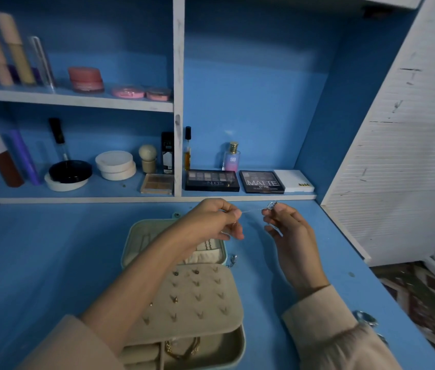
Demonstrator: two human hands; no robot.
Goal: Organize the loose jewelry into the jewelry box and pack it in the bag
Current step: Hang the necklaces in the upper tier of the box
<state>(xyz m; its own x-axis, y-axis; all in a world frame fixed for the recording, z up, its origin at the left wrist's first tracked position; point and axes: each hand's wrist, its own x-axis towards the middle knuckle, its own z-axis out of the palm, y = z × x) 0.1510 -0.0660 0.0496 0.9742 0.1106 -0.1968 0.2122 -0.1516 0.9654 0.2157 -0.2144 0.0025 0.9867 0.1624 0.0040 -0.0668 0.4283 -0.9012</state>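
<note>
left hand (212,222), right hand (289,231): silvery chain (252,209)

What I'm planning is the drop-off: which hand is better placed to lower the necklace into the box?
Probably the left hand: it pinches the necklace right above the open jewelry box, while the right hand holds the other end out past the box's edge, over the table.

The gripped chain (269,206) is seen as fine, shiny metal; below the grip, the jewelry box (205,289) is lined in matt beige cloth.
</note>
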